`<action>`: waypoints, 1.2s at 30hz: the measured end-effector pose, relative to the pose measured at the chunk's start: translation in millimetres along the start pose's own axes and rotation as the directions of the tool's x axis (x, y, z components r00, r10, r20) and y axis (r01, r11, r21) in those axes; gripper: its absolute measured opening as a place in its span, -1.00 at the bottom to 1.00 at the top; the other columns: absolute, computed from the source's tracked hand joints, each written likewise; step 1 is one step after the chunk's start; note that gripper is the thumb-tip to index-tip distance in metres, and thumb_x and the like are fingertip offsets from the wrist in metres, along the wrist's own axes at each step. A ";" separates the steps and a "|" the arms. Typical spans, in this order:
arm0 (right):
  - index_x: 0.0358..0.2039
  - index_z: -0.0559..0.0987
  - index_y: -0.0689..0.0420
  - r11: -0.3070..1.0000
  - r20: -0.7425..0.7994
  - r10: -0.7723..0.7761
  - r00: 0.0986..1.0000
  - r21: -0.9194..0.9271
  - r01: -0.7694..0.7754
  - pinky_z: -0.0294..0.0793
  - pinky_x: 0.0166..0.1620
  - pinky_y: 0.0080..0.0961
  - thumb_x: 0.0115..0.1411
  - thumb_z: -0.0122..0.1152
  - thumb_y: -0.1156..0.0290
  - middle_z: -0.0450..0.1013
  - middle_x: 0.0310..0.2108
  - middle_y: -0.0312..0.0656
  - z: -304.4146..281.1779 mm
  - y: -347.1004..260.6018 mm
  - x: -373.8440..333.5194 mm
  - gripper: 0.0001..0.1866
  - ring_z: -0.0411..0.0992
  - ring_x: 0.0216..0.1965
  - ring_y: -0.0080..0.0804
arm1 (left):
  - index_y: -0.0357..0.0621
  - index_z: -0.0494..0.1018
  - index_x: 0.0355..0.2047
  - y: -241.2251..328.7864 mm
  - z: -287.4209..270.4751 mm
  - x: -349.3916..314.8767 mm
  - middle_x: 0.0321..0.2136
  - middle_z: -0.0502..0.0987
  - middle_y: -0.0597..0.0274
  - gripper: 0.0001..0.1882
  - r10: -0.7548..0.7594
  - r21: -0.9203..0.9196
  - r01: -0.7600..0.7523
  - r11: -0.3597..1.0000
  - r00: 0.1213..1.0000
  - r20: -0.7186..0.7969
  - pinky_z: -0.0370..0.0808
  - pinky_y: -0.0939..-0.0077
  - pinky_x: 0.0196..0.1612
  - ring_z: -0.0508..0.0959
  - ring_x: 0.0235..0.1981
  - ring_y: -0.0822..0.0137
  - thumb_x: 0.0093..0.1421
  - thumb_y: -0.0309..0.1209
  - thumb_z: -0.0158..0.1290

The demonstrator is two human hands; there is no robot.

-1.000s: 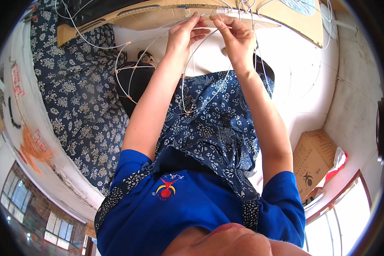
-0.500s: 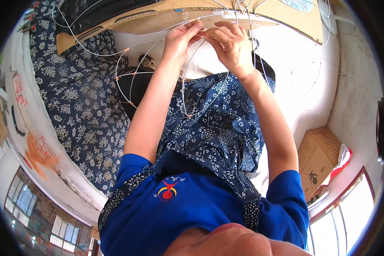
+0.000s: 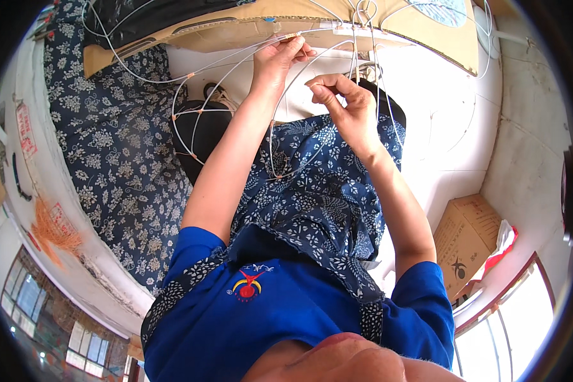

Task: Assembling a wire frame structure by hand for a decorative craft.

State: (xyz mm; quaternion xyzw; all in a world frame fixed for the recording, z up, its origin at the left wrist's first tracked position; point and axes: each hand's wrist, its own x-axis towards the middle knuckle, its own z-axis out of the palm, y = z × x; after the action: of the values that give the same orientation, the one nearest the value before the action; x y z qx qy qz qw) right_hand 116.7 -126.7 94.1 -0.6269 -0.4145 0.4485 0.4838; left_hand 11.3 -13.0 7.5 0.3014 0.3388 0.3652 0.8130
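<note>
A frame of thin pale wire (image 3: 189,75) arches across the top of the view and hangs down over my lap, its joints bound with small orange-brown wrappings. My left hand (image 3: 277,62) is closed on this wire frame, thumb and finger pinching the upper wire beside a wrapped joint (image 3: 293,36). Lower and to the right, my right hand (image 3: 349,108) is apart from the wire, with thumb and forefinger pressed together. Whatever sits in that pinch, perhaps a fine strand, is too small to make out. Beneath both hands, a blue-and-white patterned apron (image 3: 312,159) covers my lap.
Beyond my hands stands a cardboard-topped surface (image 3: 235,35), with a black item (image 3: 146,25) on its left. Dark floral cloth (image 3: 114,140) hangs at left, near a bundle of orange strands (image 3: 51,226). A cardboard box (image 3: 468,235) sits on the right.
My right hand has drawn away from my left, toward me, its fingers still pinched. My left hand stays at the wrapped joint of the wire frame.
</note>
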 end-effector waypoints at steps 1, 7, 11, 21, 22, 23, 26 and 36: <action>-0.30 0.58 0.24 1.000 -0.018 0.012 1.000 0.027 -0.011 0.39 -0.35 -0.74 0.18 0.21 0.43 0.48 -0.54 -0.32 0.8 0.2 -0.3 -0.86 0.38 -0.46 -0.73 | -0.20 0.48 -0.29 -0.1 0.6 -0.1 -0.40 0.55 0.21 -0.86 0.034 0.033 -0.034 0.999 0.999 -0.002 0.46 0.42 -0.10 0.57 -0.30 0.30 0.19 -0.41 0.09; -0.22 0.58 0.17 0.992 -0.199 0.013 0.980 -0.122 -0.038 0.25 -0.56 -0.72 0.16 0.24 0.34 0.38 -0.69 -0.37 -4.4 12.5 23.3 -0.78 0.26 -0.64 -0.74 | -0.24 0.48 -0.29 -4.7 2.2 -5.4 -0.46 0.56 0.23 -0.86 0.016 -0.073 -0.016 0.997 1.000 -0.006 0.45 0.59 -0.25 0.54 -0.42 0.44 0.20 -0.42 0.07; -0.29 0.62 0.16 0.900 -0.165 -0.042 0.985 -0.434 -0.034 0.39 -0.51 -0.56 0.14 0.21 0.17 0.46 -0.67 -0.22 -2.2 -6.1 54.7 -0.69 0.43 -0.63 -0.48 | -0.24 0.51 -0.36 2.1 6.7 -16.4 -0.49 0.57 0.28 -0.87 0.002 -0.025 -0.003 1.000 0.999 -0.044 0.46 0.60 -0.29 0.53 -0.47 0.47 0.17 -0.43 0.10; -0.39 0.64 0.11 0.503 0.131 -0.294 0.947 -0.821 0.270 0.48 -0.37 -0.42 0.07 0.24 0.28 0.53 -0.45 -0.17 -10.5 -15.9 111.1 -0.82 0.52 -0.45 -0.20 | -0.16 0.51 -0.26 48.1 15.1 -28.8 -0.42 0.55 0.18 -0.79 0.741 0.886 -0.447 -0.124 0.552 0.382 0.47 0.45 -0.30 0.56 -0.39 0.25 0.05 -0.55 0.12; -0.39 0.64 0.11 0.506 0.127 -0.291 0.948 -0.821 0.265 0.48 -0.37 -0.42 0.07 0.24 0.28 0.53 -0.45 -0.17 -8.6 -15.6 114.3 -0.82 0.52 -0.45 -0.20 | -0.16 0.51 -0.26 48.3 11.8 -24.5 -0.42 0.55 0.18 -0.79 0.738 0.885 -0.448 -0.124 0.555 0.384 0.47 0.45 -0.30 0.56 -0.39 0.25 0.05 -0.55 0.12; -0.45 0.60 0.16 0.408 0.182 -0.274 0.944 -0.867 0.286 0.47 -0.39 -0.37 0.10 0.17 0.30 0.52 -0.46 -0.12 -3.4 -20.0 119.2 -0.81 0.51 -0.46 -0.17 | -0.16 0.51 -0.25 47.5 7.7 -19.6 -0.40 0.55 0.15 -0.79 0.700 0.890 -0.450 -0.079 0.610 0.371 0.47 0.39 -0.28 0.56 -0.36 0.18 0.06 -0.55 0.11; -0.54 0.55 0.19 0.426 0.223 -0.297 0.928 -0.839 0.338 0.44 -0.36 -0.15 0.08 0.09 0.30 0.46 -0.48 0.01 3.8 -26.9 121.5 -0.78 0.45 -0.43 0.04 | -0.17 0.51 -0.27 41.9 1.8 -11.6 -0.39 0.56 0.11 -0.81 0.627 0.890 -0.456 0.007 0.696 0.352 0.47 0.32 -0.27 0.57 -0.33 0.10 0.06 -0.56 0.11; -0.55 0.52 0.17 0.497 0.226 -0.322 0.919 -0.786 0.368 0.43 -0.39 -0.18 0.10 0.09 0.31 0.44 -0.47 -0.08 -6.1 -31.7 102.6 -0.79 0.46 -0.44 -0.02 | -0.18 0.53 -0.33 37.6 -1.2 -10.9 -0.42 0.56 0.13 -0.89 0.616 0.899 -0.437 0.008 0.711 0.340 0.48 0.39 -0.33 0.57 -0.40 0.14 0.08 -0.54 0.11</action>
State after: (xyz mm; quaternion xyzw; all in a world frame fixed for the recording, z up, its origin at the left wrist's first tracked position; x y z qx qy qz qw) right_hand 145.9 -24.3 109.4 -0.6709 -0.7018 0.1163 0.2093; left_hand -9.7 -0.7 38.2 0.7974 0.4059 0.3812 0.2324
